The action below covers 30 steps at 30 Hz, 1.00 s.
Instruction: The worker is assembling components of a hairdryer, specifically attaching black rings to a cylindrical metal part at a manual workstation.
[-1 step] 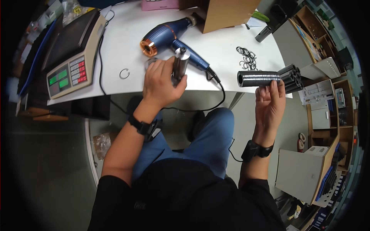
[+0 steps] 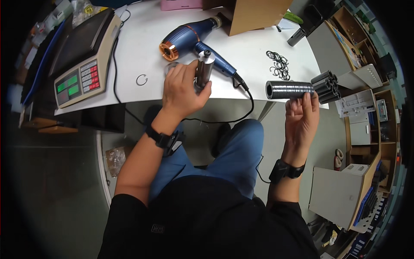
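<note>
My left hand (image 2: 183,88) is closed around a shiny metal cylinder (image 2: 204,72) standing upright near the table's front edge, a small black tip on its top. Something round and greyish, partly hidden, lies behind those fingers. My right hand (image 2: 302,113) grips a dark, ribbed metal tube (image 2: 286,89) by its right end, holding it sideways with the hollow end facing left. Just beyond that hand is a cluster of dark tubes (image 2: 325,86) at the table's right edge. Several open C-shaped rings (image 2: 279,65) lie in a heap behind the ribbed tube. A single open ring (image 2: 141,80) rests left of my left hand.
A blue hair dryer (image 2: 184,39) lies behind my left hand, its cord hanging over the front edge. At left stands a weighing scale (image 2: 82,82) with lit green displays. A cardboard box (image 2: 258,17) and a short dark tube (image 2: 296,37) are at the back right.
The whole view has shifted slightly. Both hands keep the same grip on the same things.
</note>
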Motion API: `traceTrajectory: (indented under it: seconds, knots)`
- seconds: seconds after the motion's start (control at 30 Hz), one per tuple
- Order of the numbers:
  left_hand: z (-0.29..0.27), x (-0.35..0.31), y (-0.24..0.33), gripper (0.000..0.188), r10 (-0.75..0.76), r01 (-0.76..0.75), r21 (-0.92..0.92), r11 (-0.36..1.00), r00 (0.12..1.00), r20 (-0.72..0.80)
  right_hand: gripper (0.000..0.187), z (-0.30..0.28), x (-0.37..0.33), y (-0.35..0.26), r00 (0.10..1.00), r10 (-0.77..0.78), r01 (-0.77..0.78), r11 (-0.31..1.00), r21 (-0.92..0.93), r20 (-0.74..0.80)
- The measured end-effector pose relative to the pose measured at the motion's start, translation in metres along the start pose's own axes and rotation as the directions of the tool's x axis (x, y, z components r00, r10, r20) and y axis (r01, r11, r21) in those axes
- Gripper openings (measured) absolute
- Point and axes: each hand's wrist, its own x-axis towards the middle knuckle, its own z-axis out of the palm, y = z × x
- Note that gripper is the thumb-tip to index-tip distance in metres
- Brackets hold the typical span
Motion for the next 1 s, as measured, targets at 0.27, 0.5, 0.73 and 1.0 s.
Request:
traceTrajectory:
  seconds: [0.27,0.5,0.73,1.0]
  knots:
    - [-0.021,-0.029,0.031,0.066,-0.032,-0.036,-0.343,0.939,0.981,-0.191,0.020,0.007,-0.063,0.005,0.961,0.276,-0.276,0.931,0.241,0.033]
    - [-0.047,-0.044,0.107,0.071,0.096,-0.003,-0.668,0.744,0.990,0.103,0.022,0.014,-0.097,0.026,0.870,0.489,-0.492,0.859,0.142,0.055]
    - [-0.054,-0.073,0.107,0.052,-0.219,0.460,-0.835,0.301,0.886,0.409,0.032,0.015,-0.119,0.025,0.910,0.395,-0.354,0.900,-0.255,0.128]
    - [-0.068,-0.077,0.133,0.036,-0.336,0.496,-0.855,-0.151,0.787,0.516,0.054,0.010,-0.136,0.026,0.961,0.184,-0.103,0.930,-0.354,0.206]
